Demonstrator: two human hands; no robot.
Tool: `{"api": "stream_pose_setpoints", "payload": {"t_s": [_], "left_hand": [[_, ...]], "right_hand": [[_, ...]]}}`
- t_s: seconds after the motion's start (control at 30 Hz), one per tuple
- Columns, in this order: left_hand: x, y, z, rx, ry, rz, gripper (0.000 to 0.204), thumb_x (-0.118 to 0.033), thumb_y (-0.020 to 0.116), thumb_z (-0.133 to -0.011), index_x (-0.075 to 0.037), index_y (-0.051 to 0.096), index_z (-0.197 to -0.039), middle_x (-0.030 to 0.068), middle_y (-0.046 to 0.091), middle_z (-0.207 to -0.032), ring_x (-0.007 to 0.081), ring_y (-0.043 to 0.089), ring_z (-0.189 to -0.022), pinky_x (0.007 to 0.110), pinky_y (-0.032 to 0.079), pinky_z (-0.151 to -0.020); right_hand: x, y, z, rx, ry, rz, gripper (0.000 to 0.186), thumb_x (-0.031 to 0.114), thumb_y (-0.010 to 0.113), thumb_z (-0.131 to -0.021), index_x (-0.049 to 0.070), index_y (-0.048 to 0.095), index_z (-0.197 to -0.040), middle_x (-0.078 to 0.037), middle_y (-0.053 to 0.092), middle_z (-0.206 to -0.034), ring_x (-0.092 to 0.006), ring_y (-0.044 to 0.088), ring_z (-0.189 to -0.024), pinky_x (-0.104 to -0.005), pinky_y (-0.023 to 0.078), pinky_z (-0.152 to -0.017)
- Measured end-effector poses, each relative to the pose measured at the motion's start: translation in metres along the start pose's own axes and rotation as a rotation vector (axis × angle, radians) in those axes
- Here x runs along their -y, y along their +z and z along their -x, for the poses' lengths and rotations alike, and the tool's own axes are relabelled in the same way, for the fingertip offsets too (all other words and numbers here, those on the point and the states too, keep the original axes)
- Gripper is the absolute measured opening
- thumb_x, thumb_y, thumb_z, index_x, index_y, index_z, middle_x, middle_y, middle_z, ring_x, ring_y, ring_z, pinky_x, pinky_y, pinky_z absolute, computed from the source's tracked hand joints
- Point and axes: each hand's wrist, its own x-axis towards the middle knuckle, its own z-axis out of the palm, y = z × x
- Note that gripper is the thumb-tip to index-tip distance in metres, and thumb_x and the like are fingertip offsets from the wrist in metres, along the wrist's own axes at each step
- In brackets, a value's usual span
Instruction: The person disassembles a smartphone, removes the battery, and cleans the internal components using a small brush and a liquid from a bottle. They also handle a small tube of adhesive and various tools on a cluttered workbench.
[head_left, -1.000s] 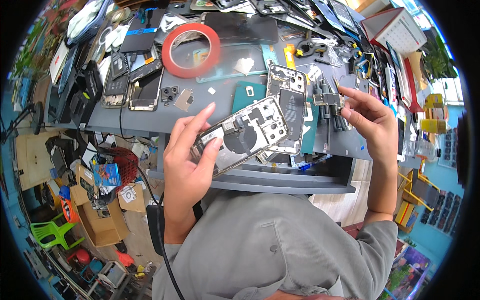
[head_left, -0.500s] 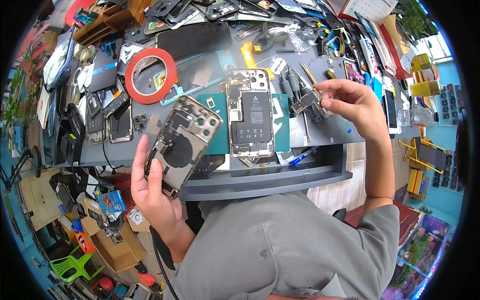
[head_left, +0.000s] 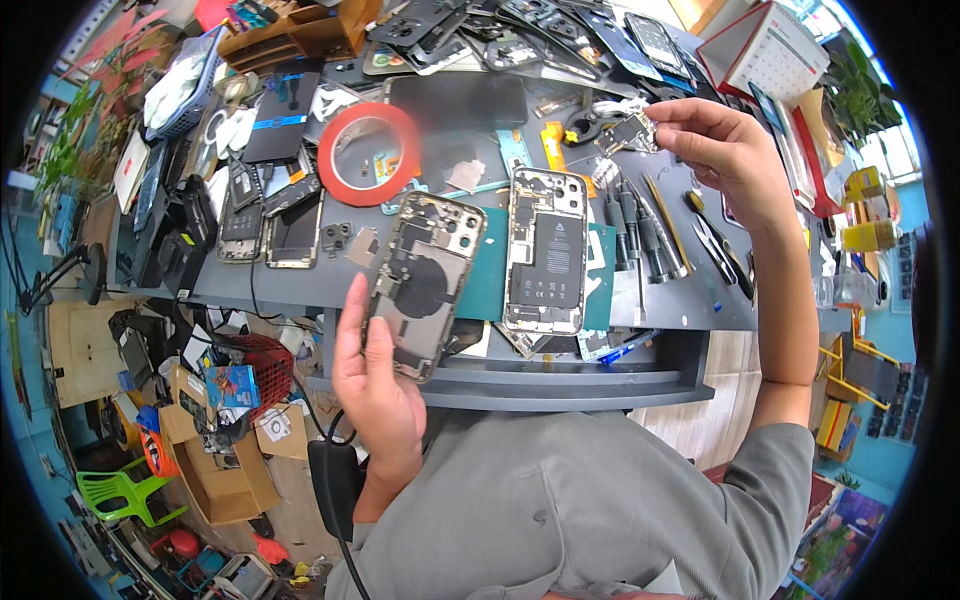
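My left hand (head_left: 385, 400) grips an opened phone housing (head_left: 430, 285) by its lower left edge, its inner side facing up and a dark round coil in its middle. The housing hangs over the front edge of the desk, slightly tilted. Pinched in the fingertips of my right hand (head_left: 725, 160) is a small phone circuit board (head_left: 627, 136), held above the back right of the desk. Between the hands, a second opened phone (head_left: 548, 250) with a black battery lies on a green mat (head_left: 484, 275).
Several screwdrivers (head_left: 650, 240) and pliers (head_left: 718, 255) lie right of the mat. A red tape roll (head_left: 330, 155) is left of it. Phone parts crowd the back and left of the desk. An open drawer (head_left: 620, 390) juts out below. A black cable (head_left: 325, 510) hangs beside my left arm.
My right hand has carried the circuit board farther back, away from the screwdrivers. The housing in my left hand has turned more upright. The whole view has shifted.
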Motion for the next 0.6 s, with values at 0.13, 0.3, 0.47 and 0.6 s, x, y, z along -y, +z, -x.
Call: {"api": "stream_pose_setpoints", "payload": {"t_s": [0.13,0.3,0.47,0.6], "left_hand": [[0.009,-0.006,0.010,0.087,0.031,-0.039,0.049,-0.004,0.050,-0.115,0.005,0.045,-0.163,0.0159,0.064,-0.148,0.0114,0.066,-0.118,0.030,0.054,-0.106],[0.013,-0.003,0.016,0.092,0.029,-0.105,0.053,-0.004,0.051,-0.115,0.004,0.042,-0.166,0.0103,0.066,-0.140,0.0072,0.061,-0.110,0.025,0.050,-0.100],[0.023,-0.003,0.017,0.106,0.059,-0.168,0.054,-0.005,0.050,-0.116,0.001,0.038,-0.169,0.0125,0.060,-0.149,0.0104,0.060,-0.119,0.027,0.048,-0.106],[0.025,0.004,0.015,0.167,0.070,-0.146,0.055,-0.008,0.049,-0.118,0.001,0.034,-0.170,0.0155,0.048,-0.166,0.0179,0.056,-0.139,0.034,0.044,-0.120]], "right_hand": [[0.006,-0.002,-0.008,-0.020,-0.010,0.001,0.030,0.017,0.080,-0.098,0.003,0.081,-0.125,0.009,0.067,-0.080,0.0002,0.045,-0.063,-0.0208,0.032,-0.057],[0.014,0.003,-0.018,-0.008,-0.060,0.001,0.029,0.016,0.080,-0.098,0.002,0.082,-0.123,0.008,0.064,-0.077,-0.0012,0.046,-0.063,-0.0217,0.034,-0.057],[0.023,-0.035,-0.018,-0.135,-0.151,-0.031,0.031,0.017,0.081,-0.098,0.002,0.081,-0.125,0.007,0.068,-0.084,-0.0011,0.049,-0.066,-0.0210,0.035,-0.059],[0.013,-0.103,-0.008,-0.252,-0.196,-0.039,0.031,0.018,0.078,-0.102,0.002,0.079,-0.128,0.008,0.066,-0.084,0.0008,0.047,-0.069,-0.0192,0.029,-0.057]]}}
